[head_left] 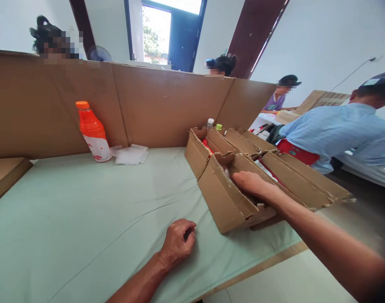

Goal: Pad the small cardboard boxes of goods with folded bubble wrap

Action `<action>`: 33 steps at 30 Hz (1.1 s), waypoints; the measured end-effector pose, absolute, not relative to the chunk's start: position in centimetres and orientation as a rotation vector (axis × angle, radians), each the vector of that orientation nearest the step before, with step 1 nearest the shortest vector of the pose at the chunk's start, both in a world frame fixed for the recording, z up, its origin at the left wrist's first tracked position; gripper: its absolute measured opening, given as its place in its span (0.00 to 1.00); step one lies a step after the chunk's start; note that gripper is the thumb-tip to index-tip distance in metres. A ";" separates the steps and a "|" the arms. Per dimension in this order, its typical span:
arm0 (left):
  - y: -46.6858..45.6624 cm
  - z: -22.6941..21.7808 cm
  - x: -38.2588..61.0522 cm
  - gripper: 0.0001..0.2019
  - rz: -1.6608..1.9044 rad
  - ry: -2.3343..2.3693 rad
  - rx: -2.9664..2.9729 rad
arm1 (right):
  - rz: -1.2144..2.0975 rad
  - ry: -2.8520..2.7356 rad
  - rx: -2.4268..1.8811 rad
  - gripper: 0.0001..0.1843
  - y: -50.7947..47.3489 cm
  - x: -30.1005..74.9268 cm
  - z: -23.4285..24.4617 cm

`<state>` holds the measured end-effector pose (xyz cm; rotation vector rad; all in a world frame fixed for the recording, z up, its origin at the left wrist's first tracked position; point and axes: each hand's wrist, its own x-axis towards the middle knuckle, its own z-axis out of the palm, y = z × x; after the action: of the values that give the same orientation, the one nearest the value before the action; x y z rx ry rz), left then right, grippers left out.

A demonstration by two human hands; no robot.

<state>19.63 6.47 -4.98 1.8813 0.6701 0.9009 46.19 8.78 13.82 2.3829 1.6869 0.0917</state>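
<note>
My left hand [177, 242] rests on the pale green table cover [85, 210], its fingers curled into a loose fist with nothing visible in it. My right hand [250, 184] reaches into the nearer open cardboard box [224, 198]; its fingers are hidden behind the box flap. A second open cardboard box [197, 153] stands just behind, with bottle tops [210, 123] showing above its flaps. An orange bottle [93, 132] with a white label stands upright at the back left, beside folded white tissue [131, 154].
A tall cardboard partition [142, 105] walls off the table's far side. A flat cardboard piece [4, 174] lies at the left edge. A person in a light blue shirt [337, 134] leans at the right. Other people sit beyond the partition.
</note>
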 end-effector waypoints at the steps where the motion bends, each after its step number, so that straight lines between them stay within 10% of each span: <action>1: 6.5 -4.9 19.7 0.11 0.904 0.676 1.854 | 0.092 1.677 2.364 0.05 8.6 46.2 14.1; 8: 8.6 -2.7 18.8 0.14 0.937 0.609 1.497 | 0.552 2.002 2.682 0.15 3.8 44.3 19.4; 14: 9.2 0.0 17.9 0.47 0.920 0.207 1.074 | -0.075 2.752 2.380 0.12 3.9 35.1 16.2; 26: 10.5 -3.1 18.5 0.29 0.936 0.626 0.816 | 0.255 2.240 2.629 0.16 14.4 41.8 18.6; 33: 11.0 -4.0 18.7 0.28 0.893 0.618 0.807 | -0.084 1.843 2.405 0.07 21.6 49.4 17.0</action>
<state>18.72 11.01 -4.00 0.8068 0.6178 0.8928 49.43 21.56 17.01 2.4053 1.8429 -0.0837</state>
